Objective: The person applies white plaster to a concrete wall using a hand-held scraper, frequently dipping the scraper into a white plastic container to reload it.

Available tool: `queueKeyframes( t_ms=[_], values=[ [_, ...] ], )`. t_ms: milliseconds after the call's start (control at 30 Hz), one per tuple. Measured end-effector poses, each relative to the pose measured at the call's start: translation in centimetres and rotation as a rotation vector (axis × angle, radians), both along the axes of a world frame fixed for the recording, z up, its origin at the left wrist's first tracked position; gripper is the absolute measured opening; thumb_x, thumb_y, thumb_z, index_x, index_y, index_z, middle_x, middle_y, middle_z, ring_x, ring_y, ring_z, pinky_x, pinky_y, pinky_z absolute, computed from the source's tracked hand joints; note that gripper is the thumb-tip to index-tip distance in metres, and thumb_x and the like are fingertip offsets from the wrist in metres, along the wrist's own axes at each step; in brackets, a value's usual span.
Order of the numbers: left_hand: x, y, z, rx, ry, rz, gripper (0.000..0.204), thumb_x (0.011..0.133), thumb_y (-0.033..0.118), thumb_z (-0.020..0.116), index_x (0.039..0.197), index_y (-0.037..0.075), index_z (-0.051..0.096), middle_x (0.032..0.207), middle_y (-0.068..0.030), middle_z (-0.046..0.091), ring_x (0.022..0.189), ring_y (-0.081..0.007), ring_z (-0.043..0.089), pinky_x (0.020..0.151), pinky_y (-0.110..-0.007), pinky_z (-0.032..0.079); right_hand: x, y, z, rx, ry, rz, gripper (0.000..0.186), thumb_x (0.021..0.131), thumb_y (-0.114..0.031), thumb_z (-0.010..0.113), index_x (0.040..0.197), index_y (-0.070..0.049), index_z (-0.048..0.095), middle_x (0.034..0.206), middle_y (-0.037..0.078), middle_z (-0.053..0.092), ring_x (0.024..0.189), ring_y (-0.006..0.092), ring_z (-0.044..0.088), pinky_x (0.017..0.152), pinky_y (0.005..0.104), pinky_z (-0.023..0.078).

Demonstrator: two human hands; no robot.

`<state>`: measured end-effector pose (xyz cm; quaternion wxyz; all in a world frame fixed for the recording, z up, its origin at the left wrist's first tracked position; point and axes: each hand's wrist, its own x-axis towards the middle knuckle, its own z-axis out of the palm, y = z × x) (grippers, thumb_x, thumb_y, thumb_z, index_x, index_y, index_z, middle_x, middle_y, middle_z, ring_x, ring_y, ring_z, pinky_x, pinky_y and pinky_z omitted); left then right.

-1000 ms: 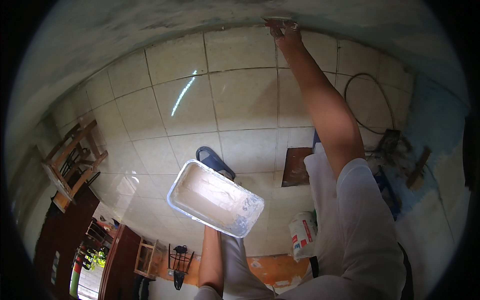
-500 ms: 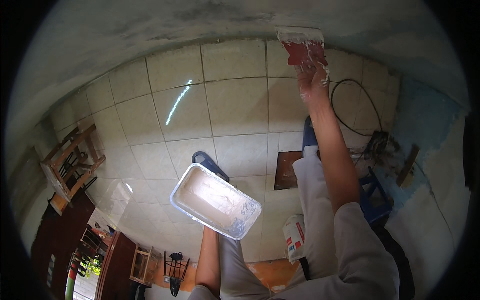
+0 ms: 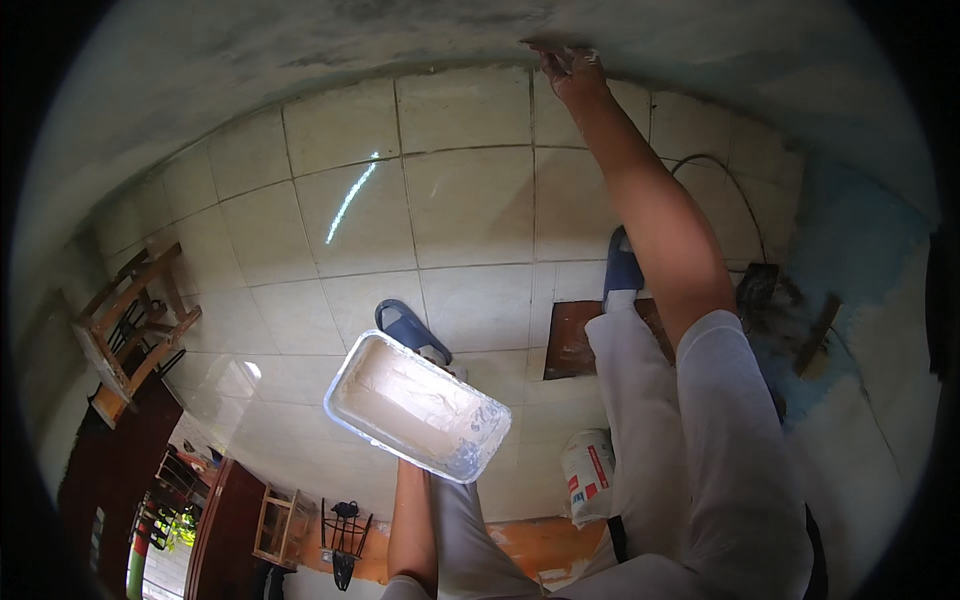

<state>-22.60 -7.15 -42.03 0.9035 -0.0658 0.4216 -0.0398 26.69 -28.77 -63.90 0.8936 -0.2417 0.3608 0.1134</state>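
My right hand (image 3: 573,66) is closed round a putty knife (image 3: 548,46) and reaches up to the grey wall (image 3: 400,40). The knife shows almost edge-on against the wall; earlier its red body and paste-smeared blade were plain. White paste sticks to my fingers. A pale rectangular tub (image 3: 350,428) sits tilted over my left forearm (image 3: 410,515), which holds it up from below. My left fingers are hidden beneath it. Whitish paste (image 3: 415,385) coats the tub's inside, with smears along the right end.
Blue slippers (image 3: 622,270) are on my feet on the tiled floor (image 3: 460,210). A brown floor square (image 3: 572,340) lies between them. A white bag (image 3: 588,470) stands by my right leg. Wooden stools (image 3: 140,310) line the left, and a dark cable (image 3: 745,195) curves at right.
My right hand has moved up and slightly left with the putty knife, which has turned from face-on to nearly edge-on against the wall. The tub has shifted slightly left.
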Motion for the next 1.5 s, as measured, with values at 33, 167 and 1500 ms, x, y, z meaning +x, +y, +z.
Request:
queueKeyframes(
  t_ms=[33,167,1500],
  values=[
    [-0.5,0.2,-0.1,0.017,0.072,0.001,0.059,0.093,0.058,0.036,0.131,0.014,0.05,0.127,-0.0112,0.056,0.112,-0.0316,0.055,0.094,-0.05,0.047,0.2,0.2,1.5,-0.014,-0.001,0.009,0.038,0.086,-0.001,0.058,0.119,0.007,0.041,0.118,0.021,0.048,0.11,0.0325,0.053,0.088,0.041,0.055],
    [-1.3,0.9,0.0,0.117,0.137,-0.025,0.057,0.095,0.052,0.037,0.135,0.011,0.043,0.127,-0.0122,0.054,0.112,-0.0327,0.055,0.094,-0.051,0.047,-1.4,1.1,10.6,-0.089,-0.017,0.038,0.036,0.087,-0.002,0.057,0.118,0.007,0.042,0.116,0.022,0.048,0.109,0.0326,0.053,0.088,0.0402,0.054],
    [2.4,0.4,5.1,0.159,0.032,0.011,0.052,0.097,0.04,0.041,0.136,0.005,0.039,0.115,-0.0118,0.056,0.103,-0.032,0.056,0.097,-0.048,0.044,-10.4,0.6,13.9,-0.043,-0.025,-0.189,0.029,0.09,0.0,0.05,0.119,-0.004,0.047,0.125,0.014,0.047,0.117,0.0296,0.049,0.09,0.0422,0.051]
  ],
)
